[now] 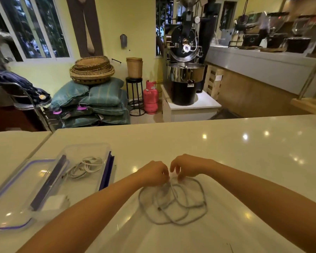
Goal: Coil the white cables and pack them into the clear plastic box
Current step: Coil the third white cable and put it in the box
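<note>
Several loose loops of a white cable [173, 201] lie spread on the pale table [244, 161], nearest the viewer. At the loops' far edge the left hand [153, 172] and right hand [188, 166] meet, fingertips of both pinching the cable. Further left sits the clear plastic box [91, 167] with a coiled cable [86, 167] inside, its lid [16, 194] and a white charger [56, 202] beside it.

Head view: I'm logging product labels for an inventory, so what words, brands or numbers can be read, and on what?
No text can be read.
Pink gas cylinder: a small pale mark, too blurred.
Wooden pallet: a white label, too small.
Coffee roaster: a dial, unreadable.
</note>
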`<act>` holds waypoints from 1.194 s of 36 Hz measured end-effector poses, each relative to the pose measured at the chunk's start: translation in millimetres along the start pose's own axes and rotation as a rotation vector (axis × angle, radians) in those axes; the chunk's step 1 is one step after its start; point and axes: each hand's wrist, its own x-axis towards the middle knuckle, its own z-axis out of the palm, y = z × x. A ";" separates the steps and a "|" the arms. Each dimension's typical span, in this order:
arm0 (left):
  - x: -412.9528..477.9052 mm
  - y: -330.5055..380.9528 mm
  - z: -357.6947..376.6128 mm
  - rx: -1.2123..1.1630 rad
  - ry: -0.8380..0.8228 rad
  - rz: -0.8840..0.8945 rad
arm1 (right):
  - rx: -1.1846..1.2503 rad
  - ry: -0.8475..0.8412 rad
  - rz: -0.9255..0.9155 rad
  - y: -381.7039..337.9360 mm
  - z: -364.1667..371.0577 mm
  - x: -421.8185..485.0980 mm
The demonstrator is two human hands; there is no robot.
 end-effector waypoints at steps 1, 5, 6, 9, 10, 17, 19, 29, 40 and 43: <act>0.0 0.6 1.8 -0.005 0.002 -0.007 | 0.014 0.013 0.002 1.6 2.2 -0.8; 2.0 2.3 6.3 -0.022 0.015 -0.028 | 0.041 0.072 -0.014 6.6 8.7 -4.1; 2.4 2.7 7.4 -0.035 0.017 -0.034 | 0.049 0.084 -0.019 7.6 10.5 -4.9; 1.6 5.7 10.0 -0.063 0.023 -0.037 | 0.074 0.110 -0.019 11.1 16.4 -6.1; 1.4 7.4 10.6 -0.077 0.026 -0.033 | 0.077 0.118 -0.021 12.1 17.4 -6.7; -2.6 18.5 -0.4 -0.445 0.075 -0.001 | 0.229 0.272 -0.097 18.8 -4.7 -17.1; -7.9 23.4 -11.7 -0.596 0.098 0.032 | 0.284 0.339 -0.127 19.9 -15.7 -21.8; -25.6 43.7 -67.0 -1.279 0.024 0.333 | 0.699 0.646 -0.290 13.6 -64.8 -35.5; -40.9 55.8 -107.6 -1.359 0.008 0.614 | 1.234 0.774 -0.389 -6.4 -92.1 -20.2; -42.3 54.5 -113.7 -1.326 0.046 0.638 | 1.283 0.794 -0.356 -10.2 -96.8 -13.0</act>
